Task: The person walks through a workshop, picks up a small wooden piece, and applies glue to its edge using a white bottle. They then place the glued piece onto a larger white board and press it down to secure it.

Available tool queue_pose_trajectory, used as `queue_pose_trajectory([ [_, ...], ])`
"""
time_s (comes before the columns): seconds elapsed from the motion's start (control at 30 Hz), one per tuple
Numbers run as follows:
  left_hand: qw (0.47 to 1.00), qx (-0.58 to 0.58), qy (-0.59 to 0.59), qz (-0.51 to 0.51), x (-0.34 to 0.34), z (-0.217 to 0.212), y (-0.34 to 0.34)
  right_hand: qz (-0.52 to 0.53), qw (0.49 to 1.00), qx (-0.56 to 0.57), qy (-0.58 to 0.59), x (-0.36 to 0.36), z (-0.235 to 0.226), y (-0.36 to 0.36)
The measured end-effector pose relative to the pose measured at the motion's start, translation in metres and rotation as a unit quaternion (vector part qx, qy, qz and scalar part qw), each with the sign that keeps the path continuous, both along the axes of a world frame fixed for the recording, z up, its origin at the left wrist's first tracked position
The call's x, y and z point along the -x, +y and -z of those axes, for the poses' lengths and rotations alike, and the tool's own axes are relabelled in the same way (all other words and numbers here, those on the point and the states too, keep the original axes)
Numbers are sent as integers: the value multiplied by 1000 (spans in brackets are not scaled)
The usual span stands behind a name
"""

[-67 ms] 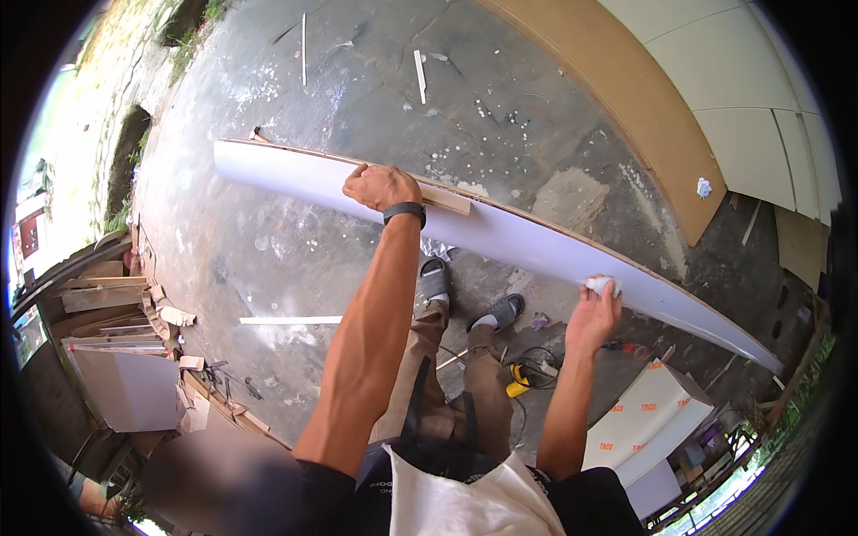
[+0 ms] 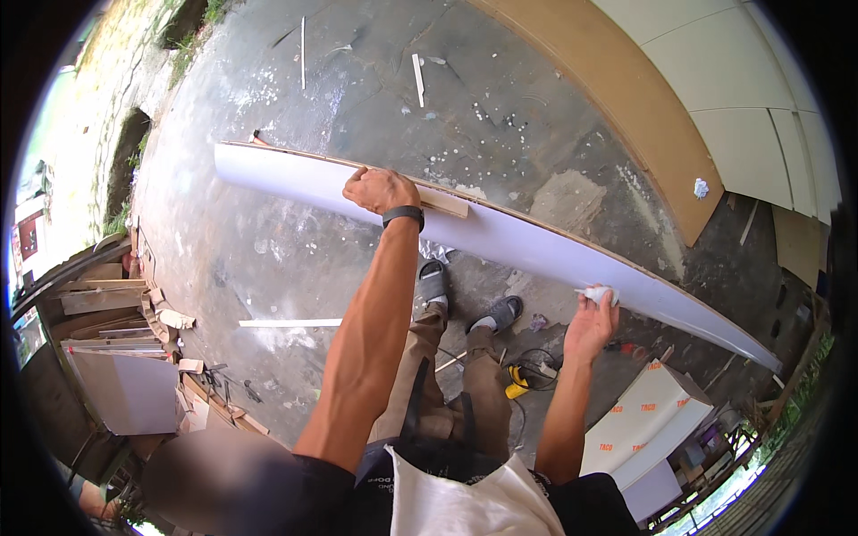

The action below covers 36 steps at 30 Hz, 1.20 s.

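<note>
A long white panel [image 2: 518, 246] stands on edge across my front, its thin brown upper edge slanting down to the right. My left hand [image 2: 382, 189] is closed at that edge around a short wooden strip [image 2: 449, 205], which lies along the panel's near face and sticks out to the right of my fist. Farther right, my right hand [image 2: 590, 323] is turned palm up, fingers curled round a small white nozzle bottle [image 2: 601, 294]. The bottle's thin tip points left, close to the panel's near face. My fingers partly cover the bottle.
Behind the panel a large brown board [image 2: 661, 161] lies with pale panels [image 2: 742, 143] beside it. A yellow corded tool [image 2: 517, 382] is by my feet. White boxes [image 2: 648, 415] stand at lower right, stacked boards [image 2: 125, 384] at left. Thin white strips [image 2: 290, 322] lie on the floor.
My right hand has dropped slightly, and the bottle has turned so its thin tip now shows to the left. My left hand keeps its hold on the wooden strip.
</note>
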<state>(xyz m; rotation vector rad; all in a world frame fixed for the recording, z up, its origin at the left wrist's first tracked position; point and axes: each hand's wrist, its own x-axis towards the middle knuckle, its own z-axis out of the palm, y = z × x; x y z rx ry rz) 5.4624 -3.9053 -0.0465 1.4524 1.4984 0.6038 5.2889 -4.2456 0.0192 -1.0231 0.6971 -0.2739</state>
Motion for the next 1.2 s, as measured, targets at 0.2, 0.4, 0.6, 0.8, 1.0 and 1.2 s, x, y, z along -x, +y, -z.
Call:
queue_pose_trajectory([
  [0.2, 997, -61, -9, 37, 23, 12, 17, 55, 996, -21, 64, 86, -34, -7],
  [0.4, 996, 26, -78, 24, 61, 24, 19, 147, 973, -164, 70, 177, -56, -15],
  [0.6, 963, 142, -193, 123, 131, 30, 47, 211, 921, -328, -22, 230, -76, -17],
  [0.8, 901, 308, -165, 256, 181, 13, 86, 255, 856, -430, -127, 253, -120, 13],
  [1.0, 809, 443, -127, 365, 175, -24, 52, 227, 861, -326, -316, 323, -145, 28],
  [1.2, 764, 241, -68, 595, 189, -84, -49, 322, 852, -184, -370, 444, -178, 59],
])
